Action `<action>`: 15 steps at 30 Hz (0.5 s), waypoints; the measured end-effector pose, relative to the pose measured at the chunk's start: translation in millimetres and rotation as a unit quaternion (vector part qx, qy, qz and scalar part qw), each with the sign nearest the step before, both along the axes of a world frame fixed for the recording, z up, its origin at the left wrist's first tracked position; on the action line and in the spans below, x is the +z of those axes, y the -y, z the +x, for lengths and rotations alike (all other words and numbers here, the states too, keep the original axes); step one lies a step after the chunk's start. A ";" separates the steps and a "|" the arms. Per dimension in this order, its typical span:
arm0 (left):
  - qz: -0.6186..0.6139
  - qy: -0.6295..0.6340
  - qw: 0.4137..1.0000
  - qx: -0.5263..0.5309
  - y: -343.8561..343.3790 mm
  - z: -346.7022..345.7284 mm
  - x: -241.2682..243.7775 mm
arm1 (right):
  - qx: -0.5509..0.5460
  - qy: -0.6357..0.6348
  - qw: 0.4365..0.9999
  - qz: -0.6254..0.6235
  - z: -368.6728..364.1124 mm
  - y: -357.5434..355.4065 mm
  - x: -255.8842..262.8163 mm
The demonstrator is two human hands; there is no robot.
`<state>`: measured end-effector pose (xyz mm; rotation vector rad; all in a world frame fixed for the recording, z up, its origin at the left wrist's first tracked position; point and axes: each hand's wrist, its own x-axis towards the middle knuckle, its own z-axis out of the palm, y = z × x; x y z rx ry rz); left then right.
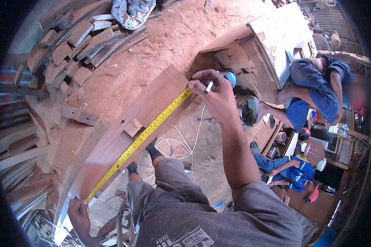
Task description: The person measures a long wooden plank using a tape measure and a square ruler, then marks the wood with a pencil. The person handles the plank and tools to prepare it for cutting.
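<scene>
A yellow tape measure blade (139,139) lies stretched along the near edge of a long wooden plank (111,145), which runs from lower left to upper middle. My right hand (215,89) pinches the blade at the plank's upper end, with a pen (208,87) also between its fingers. At the lower left, my left hand (79,213) closes on the other end of the blade. Pencil lines cross the plank near my right hand. A small wood block (134,127) sits on the plank beside the blade, near its middle.
Stacked wood offcuts (74,58) fill the upper left, with more boards at the left. A white cable (188,148) loops on the dusty ground near my feet. A large wooden box (266,46) stands at the upper right. Two people (321,86) (296,173) sit at the right.
</scene>
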<state>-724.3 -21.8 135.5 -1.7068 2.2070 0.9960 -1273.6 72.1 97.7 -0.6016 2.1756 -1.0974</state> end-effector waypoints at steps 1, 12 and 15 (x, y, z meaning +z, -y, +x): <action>0.000 -0.004 1.000 0.000 0.0 0.4 -0.7 | 0.003 -0.002 1.000 -0.003 -0.6 -0.1 -0.3; -0.009 -0.019 1.000 0.005 -1.5 7.9 -5.8 | 0.007 -0.004 1.000 0.007 -3.5 -0.2 -2.2; -0.012 -0.015 1.000 0.012 -2.0 2.9 -2.7 | 0.008 -0.011 1.000 0.012 -3.4 -0.4 -2.2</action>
